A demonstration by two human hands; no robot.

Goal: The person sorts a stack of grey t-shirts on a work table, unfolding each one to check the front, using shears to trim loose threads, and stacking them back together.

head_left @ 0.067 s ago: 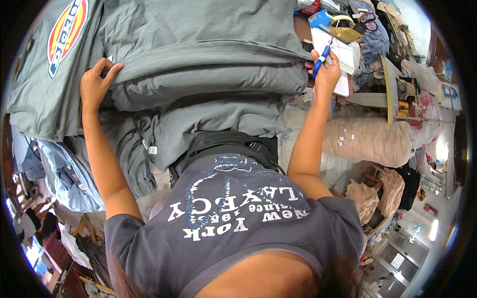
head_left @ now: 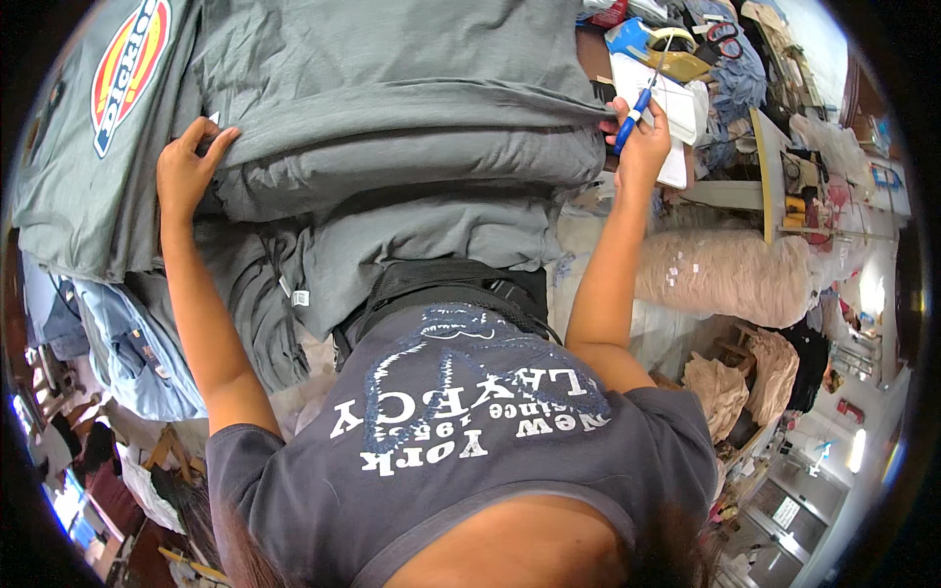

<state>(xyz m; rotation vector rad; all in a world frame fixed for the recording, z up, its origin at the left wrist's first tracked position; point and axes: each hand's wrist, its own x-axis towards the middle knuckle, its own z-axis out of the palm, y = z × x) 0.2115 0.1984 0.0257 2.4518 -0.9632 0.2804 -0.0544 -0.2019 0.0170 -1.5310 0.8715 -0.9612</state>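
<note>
A grey garment (head_left: 392, 49) lies spread in front of me, its near edge turned up in a long fold. At the left end of that fold, my left hand (head_left: 189, 162) pinches the cloth between thumb and fingers. My right hand (head_left: 642, 142) is at the right end, its fingertips at the cloth's corner. It also grips a slim tool with a blue and white handle (head_left: 633, 120) and a thin metal shaft pointing away from me; its exact kind is unclear. More grey garments (head_left: 412, 162) are layered beneath and hang toward my lap.
Grey cloth with a colourful oval print (head_left: 127, 78) lies at the far left. At the far right sit a tape dispenser (head_left: 676, 61), red-handled scissors (head_left: 725, 39) and white paper (head_left: 671, 108). A large plastic-wrapped beige bundle (head_left: 725, 276) stands to the right. Light blue garments (head_left: 137, 338) hang at left.
</note>
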